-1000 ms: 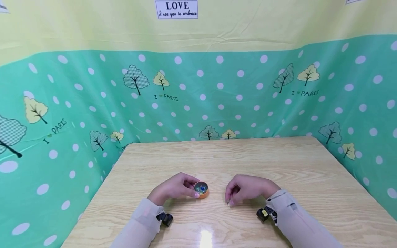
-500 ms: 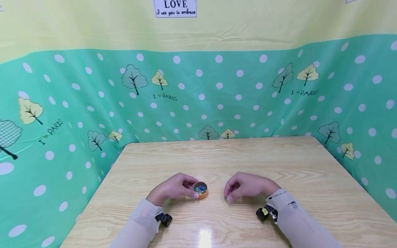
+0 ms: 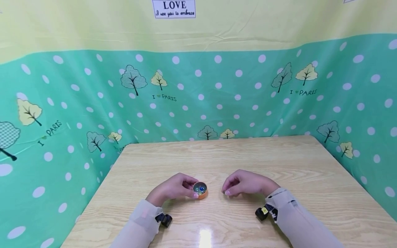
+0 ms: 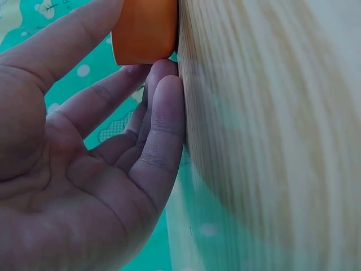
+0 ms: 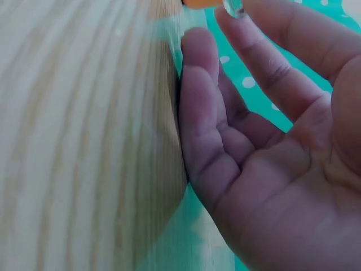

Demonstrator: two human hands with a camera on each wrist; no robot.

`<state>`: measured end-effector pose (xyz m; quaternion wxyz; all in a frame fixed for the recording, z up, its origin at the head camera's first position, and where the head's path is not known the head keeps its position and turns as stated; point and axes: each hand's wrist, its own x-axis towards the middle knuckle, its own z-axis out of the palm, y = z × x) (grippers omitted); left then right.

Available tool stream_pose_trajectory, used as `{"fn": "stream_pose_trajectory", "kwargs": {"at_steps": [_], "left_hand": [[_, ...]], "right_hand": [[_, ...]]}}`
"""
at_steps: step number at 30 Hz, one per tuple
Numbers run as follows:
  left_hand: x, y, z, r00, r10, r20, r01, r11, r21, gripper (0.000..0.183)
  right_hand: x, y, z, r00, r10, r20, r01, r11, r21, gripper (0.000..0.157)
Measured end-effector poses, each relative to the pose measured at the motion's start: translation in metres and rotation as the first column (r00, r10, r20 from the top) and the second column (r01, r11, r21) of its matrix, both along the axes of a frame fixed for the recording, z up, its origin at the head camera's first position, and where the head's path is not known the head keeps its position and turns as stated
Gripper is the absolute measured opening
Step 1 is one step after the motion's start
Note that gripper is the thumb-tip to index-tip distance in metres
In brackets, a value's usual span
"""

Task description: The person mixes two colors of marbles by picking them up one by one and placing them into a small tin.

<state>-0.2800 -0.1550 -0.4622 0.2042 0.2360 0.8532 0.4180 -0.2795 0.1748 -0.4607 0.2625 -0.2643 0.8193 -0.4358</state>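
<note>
My left hand (image 3: 175,187) holds a small round orange tin (image 3: 203,196) by its side, thumb in front and fingers behind. Inside lie several small glass marbles (image 3: 201,188), one of them deep blue. In the left wrist view the orange wall (image 4: 145,34) stands on the tabletop, with the curled fingers against it. To the right of the tin, my right hand (image 3: 246,183) pinches a small clear glass marble (image 5: 234,8) between thumb and fingertips, close over the table. Its lower fingers rest along the wood, as the right wrist view shows.
A light wood-grain table (image 3: 217,158) spreads under both hands. Green and yellow printed cloth (image 3: 192,86) hangs round its back and sides. Each sleeve carries a black wrist camera, the left one (image 3: 166,220) and the right one (image 3: 262,214), low over the table.
My right hand has shifted a little away from me and slightly left, the glass marble between its fingertips. The left hand and the tin have stayed in place.
</note>
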Motion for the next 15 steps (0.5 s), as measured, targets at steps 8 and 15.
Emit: {"fn": "stream_pose_trajectory", "kwargs": {"at_steps": [8,15], "left_hand": [[0.001,-0.001,-0.002,1.000,-0.009,0.015,0.009,1.000,0.009,0.046],[-0.002,-0.001,-0.002,1.000,0.012,0.008,-0.012,1.000,-0.001,0.045]], "right_hand": [[0.001,-0.009,-0.002,0.996,-0.043,-0.083,0.044,0.999,0.009,0.014],[-0.001,-0.018,0.000,0.987,-0.081,-0.140,0.085,0.996,0.023,0.011]]}}
